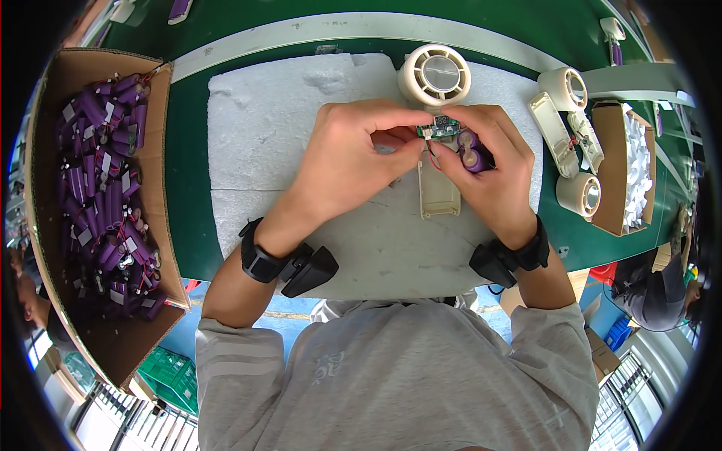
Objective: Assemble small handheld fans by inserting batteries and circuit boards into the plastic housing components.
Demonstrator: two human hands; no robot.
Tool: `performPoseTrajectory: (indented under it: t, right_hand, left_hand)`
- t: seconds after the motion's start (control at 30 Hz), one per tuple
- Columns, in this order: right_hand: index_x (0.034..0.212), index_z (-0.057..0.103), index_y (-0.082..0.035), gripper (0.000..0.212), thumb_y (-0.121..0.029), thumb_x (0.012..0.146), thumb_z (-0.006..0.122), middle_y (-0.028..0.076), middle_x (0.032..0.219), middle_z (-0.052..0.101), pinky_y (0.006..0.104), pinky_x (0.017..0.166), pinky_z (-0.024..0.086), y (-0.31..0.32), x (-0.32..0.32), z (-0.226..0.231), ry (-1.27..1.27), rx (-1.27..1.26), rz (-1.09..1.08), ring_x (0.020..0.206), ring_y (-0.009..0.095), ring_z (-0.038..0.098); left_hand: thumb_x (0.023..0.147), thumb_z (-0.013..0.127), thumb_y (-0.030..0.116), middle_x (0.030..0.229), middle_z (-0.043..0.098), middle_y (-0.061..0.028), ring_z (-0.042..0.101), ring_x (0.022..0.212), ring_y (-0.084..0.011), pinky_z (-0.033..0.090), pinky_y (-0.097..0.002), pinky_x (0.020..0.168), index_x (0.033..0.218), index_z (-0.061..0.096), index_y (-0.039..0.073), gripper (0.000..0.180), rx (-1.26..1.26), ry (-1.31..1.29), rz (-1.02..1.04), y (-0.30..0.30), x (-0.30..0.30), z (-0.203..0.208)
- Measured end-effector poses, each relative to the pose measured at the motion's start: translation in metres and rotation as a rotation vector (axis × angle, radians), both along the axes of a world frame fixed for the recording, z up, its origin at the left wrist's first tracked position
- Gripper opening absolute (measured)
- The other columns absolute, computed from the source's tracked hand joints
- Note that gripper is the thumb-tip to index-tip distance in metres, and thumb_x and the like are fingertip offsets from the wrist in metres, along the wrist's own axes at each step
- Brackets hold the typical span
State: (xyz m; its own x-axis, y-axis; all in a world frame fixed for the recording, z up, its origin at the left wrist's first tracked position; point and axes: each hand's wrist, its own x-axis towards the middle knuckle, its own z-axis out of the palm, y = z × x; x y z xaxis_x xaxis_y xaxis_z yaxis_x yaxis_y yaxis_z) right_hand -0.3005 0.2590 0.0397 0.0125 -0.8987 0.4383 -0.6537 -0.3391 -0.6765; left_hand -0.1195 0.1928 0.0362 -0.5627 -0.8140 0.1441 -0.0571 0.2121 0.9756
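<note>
Over white foam [256, 143], left hand [346, 161] and right hand [500, 169], fingers [402, 116] nearly closed, grip a circuit board [448, 129], edges partly hidden.

Extends left forearm [239, 297] and right forearm [553, 287] forward, converging; pinches with left hand [350, 154], index finger [395, 116] ahead of thumb [404, 158]; curls right hand [498, 161] opposite, gripping close by.

A green table [192, 233] stands above a blue floor [297, 319], bright barred panels [154, 428] beyond.
</note>
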Motion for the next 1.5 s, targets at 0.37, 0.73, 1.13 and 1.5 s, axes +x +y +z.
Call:
performPoseTrajectory:
  t: [0.37,0.73,1.13,1.5]
  right_hand:
    - [0.104,0.070,-0.004,0.038,-0.006,0.068,0.081,0.009,0.091,0.066,0.0278,0.068,0.053,0.002,0.000,0.003,-0.004,0.064,-0.091,0.077,0.019,0.065]
    - [0.102,0.072,-0.006,0.037,-0.007,0.066,0.081,0.009,0.090,0.066,0.0263,0.065,0.052,0.001,0.000,0.001,-0.012,0.073,-0.103,0.075,0.017,0.065]
    - [0.102,0.072,-0.006,0.035,-0.004,0.069,0.079,0.007,0.090,0.067,0.0252,0.066,0.051,0.002,0.001,0.004,-0.041,0.123,-0.108,0.075,0.016,0.064]
    - [0.097,0.070,-0.003,0.025,-0.002,0.073,0.077,0.008,0.089,0.065,0.0247,0.066,0.050,0.007,-0.001,0.010,-0.062,0.190,-0.077,0.074,0.016,0.063]
  left_hand:
    - [0.080,0.063,-0.010,0.100,0.068,-0.0106,0.068,0.088,-0.0152,0.057,-0.0255,0.077,0.109,0.069,0.000,0.032,-0.102,-0.132,-0.092,-0.003,0.005,0.004]
    - [0.077,0.067,-0.007,0.089,0.069,-0.0098,0.068,0.075,-0.0151,0.055,-0.0243,0.065,0.101,0.072,0.000,0.026,-0.174,-0.077,-0.014,0.000,0.002,0.000]
    - [0.074,0.071,-0.003,0.084,0.070,-0.0096,0.067,0.067,-0.0154,0.054,-0.0255,0.059,0.097,0.073,0.001,0.023,-0.198,-0.010,0.015,-0.001,-0.002,-0.005]
    - [0.079,0.068,-0.010,0.095,0.066,-0.0069,0.064,0.080,-0.0115,0.054,-0.0245,0.074,0.109,0.066,0.000,0.032,0.076,-0.035,-0.148,-0.007,0.004,0.001]
